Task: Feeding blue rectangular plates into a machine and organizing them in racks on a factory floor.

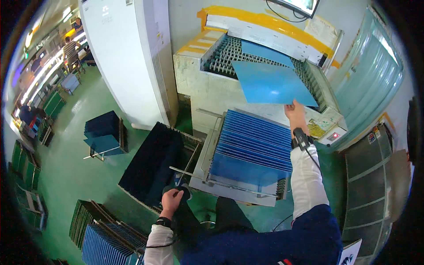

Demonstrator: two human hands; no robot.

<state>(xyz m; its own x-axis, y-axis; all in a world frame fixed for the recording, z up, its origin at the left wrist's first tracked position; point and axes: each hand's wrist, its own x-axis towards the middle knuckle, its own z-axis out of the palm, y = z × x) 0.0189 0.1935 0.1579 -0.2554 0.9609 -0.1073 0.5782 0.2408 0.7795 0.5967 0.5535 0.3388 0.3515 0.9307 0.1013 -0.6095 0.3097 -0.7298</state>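
Overhead, blue sheet (270,82) edge-pinched, unobstructed.

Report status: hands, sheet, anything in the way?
Right hand pinching blue sheet by its near corner, over roller conveyor. Left hand gripping a dark object, unclear. Rack of blue sheets below.

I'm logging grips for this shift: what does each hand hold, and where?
Right hand pinches the thin blue rectangular sheet at its near edge. Left hand grips a small dark object, unclear.

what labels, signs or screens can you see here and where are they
Screen: top edge above the machine, dark frame, pale picture.
Yellow label: on the machine's pale ledge, just right of the right hand, rectangular.
Small label plates: on the grey cabinet at right, multicoloured.
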